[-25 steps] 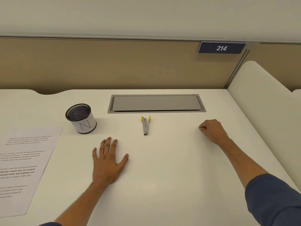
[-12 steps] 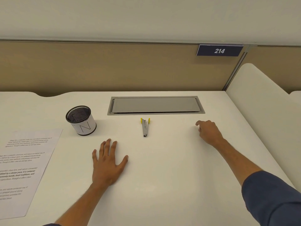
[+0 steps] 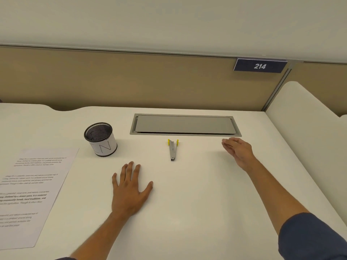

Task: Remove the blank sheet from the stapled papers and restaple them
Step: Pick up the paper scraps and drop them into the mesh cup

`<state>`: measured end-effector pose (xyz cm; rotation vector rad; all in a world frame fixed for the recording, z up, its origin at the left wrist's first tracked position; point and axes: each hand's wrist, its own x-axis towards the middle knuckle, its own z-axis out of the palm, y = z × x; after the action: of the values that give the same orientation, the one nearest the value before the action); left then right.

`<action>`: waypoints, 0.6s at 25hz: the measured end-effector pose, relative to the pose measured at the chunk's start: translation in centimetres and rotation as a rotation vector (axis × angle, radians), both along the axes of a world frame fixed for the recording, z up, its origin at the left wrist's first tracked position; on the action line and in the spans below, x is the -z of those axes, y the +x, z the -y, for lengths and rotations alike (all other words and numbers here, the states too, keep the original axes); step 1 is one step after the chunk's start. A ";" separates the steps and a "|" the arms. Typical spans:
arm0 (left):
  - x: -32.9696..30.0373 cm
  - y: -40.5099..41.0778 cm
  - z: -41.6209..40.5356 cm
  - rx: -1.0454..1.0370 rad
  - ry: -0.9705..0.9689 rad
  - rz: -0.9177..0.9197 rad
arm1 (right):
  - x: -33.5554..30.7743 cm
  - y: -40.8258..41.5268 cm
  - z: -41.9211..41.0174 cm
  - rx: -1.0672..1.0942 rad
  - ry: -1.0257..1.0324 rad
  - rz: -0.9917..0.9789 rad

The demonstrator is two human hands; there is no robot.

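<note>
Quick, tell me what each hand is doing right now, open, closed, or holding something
Left hand: open, flat on the desk, holding nothing.
Right hand: open, fingers straight, holding nothing.

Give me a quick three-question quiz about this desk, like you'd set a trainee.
1. True or false: the left hand lies flat on the desk.
2. Which lies nearest the staple remover? A) cup B) printed papers C) right hand
3. What number is on the sign?

Key: 1 true; 2 C; 3 214.
</note>
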<state>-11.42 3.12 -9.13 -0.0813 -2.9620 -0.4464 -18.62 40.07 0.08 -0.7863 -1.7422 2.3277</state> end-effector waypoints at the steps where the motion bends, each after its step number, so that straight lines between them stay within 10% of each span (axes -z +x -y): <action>1: -0.1 0.0 -0.3 0.007 0.001 0.005 | -0.7 -0.2 1.4 -0.023 -0.097 -0.041; 8: -0.2 0.3 0.0 0.011 0.008 0.009 | -4.0 -4.4 17.6 -0.322 -0.408 -0.137; 15: -0.1 0.0 0.1 0.005 0.002 -0.006 | -5.6 -7.6 30.8 -0.535 -0.291 -0.063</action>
<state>-11.46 3.01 -9.02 -0.0892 -2.9558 -0.4484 -26.18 9.25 5.64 -0.2873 -1.7780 2.9597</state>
